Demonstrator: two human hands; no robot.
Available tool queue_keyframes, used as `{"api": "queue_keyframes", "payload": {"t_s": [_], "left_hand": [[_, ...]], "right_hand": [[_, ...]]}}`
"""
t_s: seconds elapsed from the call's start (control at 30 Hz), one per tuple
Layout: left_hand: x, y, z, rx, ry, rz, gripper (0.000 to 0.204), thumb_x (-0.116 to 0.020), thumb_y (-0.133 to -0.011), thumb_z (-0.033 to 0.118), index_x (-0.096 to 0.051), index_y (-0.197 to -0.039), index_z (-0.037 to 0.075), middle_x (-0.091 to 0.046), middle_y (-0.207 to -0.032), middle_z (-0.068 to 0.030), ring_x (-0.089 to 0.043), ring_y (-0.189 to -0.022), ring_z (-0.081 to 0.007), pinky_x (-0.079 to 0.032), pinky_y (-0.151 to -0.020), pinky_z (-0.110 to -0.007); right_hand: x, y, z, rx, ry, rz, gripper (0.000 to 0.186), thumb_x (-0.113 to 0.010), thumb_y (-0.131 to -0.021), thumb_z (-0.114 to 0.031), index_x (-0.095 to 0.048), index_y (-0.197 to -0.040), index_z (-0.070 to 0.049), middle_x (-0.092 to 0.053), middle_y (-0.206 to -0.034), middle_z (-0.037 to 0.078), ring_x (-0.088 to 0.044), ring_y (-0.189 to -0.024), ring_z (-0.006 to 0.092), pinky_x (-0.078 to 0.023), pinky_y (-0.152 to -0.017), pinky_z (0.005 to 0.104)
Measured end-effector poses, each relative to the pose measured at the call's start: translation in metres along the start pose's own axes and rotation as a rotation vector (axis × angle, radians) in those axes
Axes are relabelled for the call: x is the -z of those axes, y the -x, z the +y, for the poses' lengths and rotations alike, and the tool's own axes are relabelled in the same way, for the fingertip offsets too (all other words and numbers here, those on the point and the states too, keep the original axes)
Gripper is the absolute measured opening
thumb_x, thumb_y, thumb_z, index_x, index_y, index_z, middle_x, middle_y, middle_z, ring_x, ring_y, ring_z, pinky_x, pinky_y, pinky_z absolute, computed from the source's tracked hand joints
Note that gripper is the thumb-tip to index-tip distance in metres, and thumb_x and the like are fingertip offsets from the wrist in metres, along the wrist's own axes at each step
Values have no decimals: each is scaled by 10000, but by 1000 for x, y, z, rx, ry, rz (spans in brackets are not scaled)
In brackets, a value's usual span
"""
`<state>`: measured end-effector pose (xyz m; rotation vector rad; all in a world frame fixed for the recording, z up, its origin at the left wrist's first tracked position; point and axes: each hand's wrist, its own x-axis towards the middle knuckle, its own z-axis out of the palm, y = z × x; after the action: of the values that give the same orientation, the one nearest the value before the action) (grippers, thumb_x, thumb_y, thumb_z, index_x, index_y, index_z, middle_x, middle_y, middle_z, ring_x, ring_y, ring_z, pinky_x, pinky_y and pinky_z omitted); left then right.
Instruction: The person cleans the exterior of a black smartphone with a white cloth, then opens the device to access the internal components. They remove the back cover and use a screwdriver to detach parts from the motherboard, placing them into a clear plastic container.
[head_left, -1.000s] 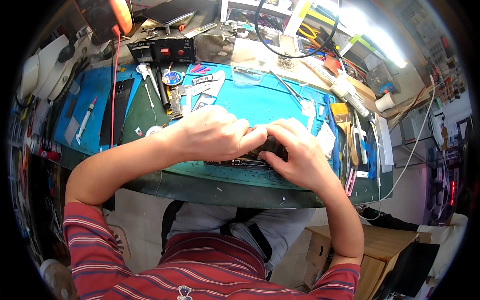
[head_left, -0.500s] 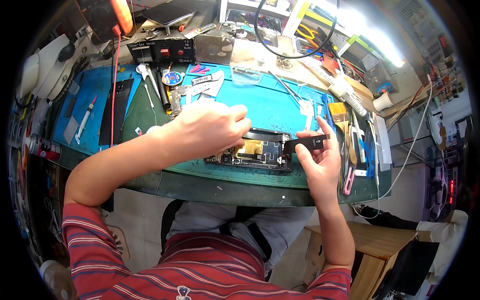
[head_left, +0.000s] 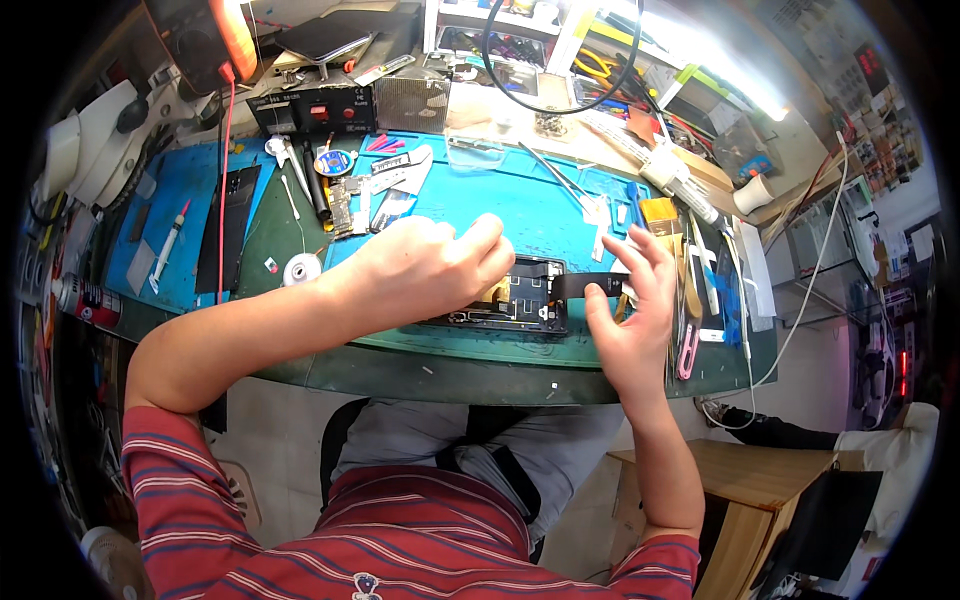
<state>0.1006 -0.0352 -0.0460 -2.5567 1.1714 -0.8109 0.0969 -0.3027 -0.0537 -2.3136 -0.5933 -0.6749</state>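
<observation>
An opened phone [head_left: 535, 300] with black frame and bared innards lies on the blue mat [head_left: 480, 200]. My left hand [head_left: 440, 262] is curled over its left part, hiding it and a gold-coloured patch [head_left: 495, 292]; whatever its closed fingers grip is hidden. At the phone's right end, my right hand [head_left: 630, 320] pinches a black flat flex strip [head_left: 570, 284] between thumb and fingers, the other fingertips lifted. Tweezers [head_left: 555, 170] lie behind the hands.
A black power unit [head_left: 310, 110], circuit boards [head_left: 345, 210] and a solder spool [head_left: 335, 162] sit behind and left. Brushes [head_left: 660, 215], tools and cables crowd the right side. A wooden cabinet [head_left: 760, 470] stands lower right, beside what looks like another person's leg [head_left: 770, 432].
My hands have parted from close together over the phone, uncovering its right part. My right hand has moved rightward, lifting the black strip, then lowered it slightly as its upper fingers spread.
</observation>
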Motion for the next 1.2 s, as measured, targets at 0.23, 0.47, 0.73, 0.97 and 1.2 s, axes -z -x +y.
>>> {"api": "queue_keyframes", "payload": {"t_s": [0.23, 0.47, 0.73, 0.97, 1.2], "left_hand": [[4, -5, 5, 60, -10, -82, 243, -646, -860, 171, -588, -1070, 64, -548, -880, -31, -628, -563, -113, -510, -500, -268], [-17, -8, 5, 97, 228, -13, 355, -684, -854, 181, -570, -1179, 95, -632, -960, -75, -662, -633, -211, -536, -548, -345], [-37, 6, -8, 147, 272, -39, 415, -586, -960, 45, -515, -1368, 9, -637, -925, -168, -650, -660, -348, -505, -559, -434], [-42, 17, -6, 224, 225, -77, 543, -585, -1006, 38, -431, -1526, 50, -684, -993, -197, -670, -715, -387, -498, -580, -479], [-33, 16, -8, 287, 267, -164, 576, -549, -1031, 27, -357, -1573, 64, -690, -957, -229, -663, -751, -414, -491, -613, -486]], "right_hand": [[-14, -17, -24, 397, 344, -141, 311, -681, -789, -43, -746, -1091, -83, -703, -921, 30, -670, -949, 197, -406, -1116, 435], [-61, -15, -4, 317, 121, -17, 81, -710, -787, -163, -643, -796, -120, -630, -722, 60, -661, -727, 254, -496, -909, 471], [-76, -5, -8, 213, 207, 25, 91, -640, -800, -148, -613, -732, -93, -616, -752, 64, -635, -784, 245, -480, -780, 392], [-99, -4, -7, 73, 153, 39, 115, -704, -782, -173, -658, -806, -70, -636, -825, 86, -653, -830, 260, -532, -726, 377], [-99, -8, -8, -43, 163, 36, 187, -710, -806, -217, -682, -887, -50, -645, -898, 90, -643, -929, 249, -526, -754, 367]]}}
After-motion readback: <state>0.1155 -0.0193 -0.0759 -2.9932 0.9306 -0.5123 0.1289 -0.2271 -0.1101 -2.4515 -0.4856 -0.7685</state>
